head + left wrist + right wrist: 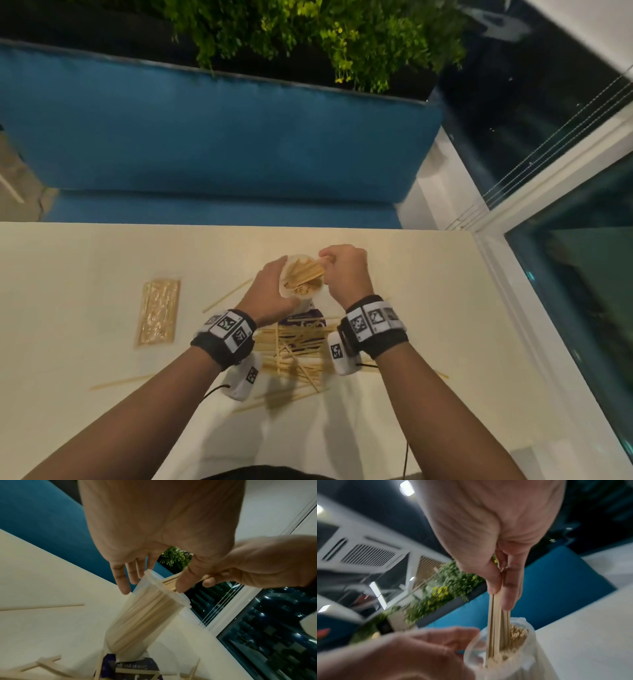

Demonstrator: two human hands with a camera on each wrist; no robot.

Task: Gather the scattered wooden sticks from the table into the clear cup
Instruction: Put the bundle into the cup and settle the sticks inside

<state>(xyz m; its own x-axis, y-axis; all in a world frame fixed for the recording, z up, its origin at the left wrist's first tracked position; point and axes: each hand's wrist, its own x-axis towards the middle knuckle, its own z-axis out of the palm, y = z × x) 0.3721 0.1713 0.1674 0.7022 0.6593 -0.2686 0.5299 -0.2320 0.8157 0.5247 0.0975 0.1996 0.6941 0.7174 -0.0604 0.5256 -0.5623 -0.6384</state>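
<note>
Centre of frame: my left hand (270,291) holds clear cup (164,586); my right hand (346,270) pinches wooden sticks (494,615), tips inside cup.

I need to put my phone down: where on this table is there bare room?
Bare: the stretch right of the right hand, which pinches sticks, out to the table edge, and the far-left corner beyond the flat packet. Crowded: the middle, around the clear cup held by the left hand, and the stick pile near the wrists.

Cream surface (102,260); blue upholstered bench (219,137) beyond far edge; green planter (308,37) behind; dark window (565,274) right.
</note>
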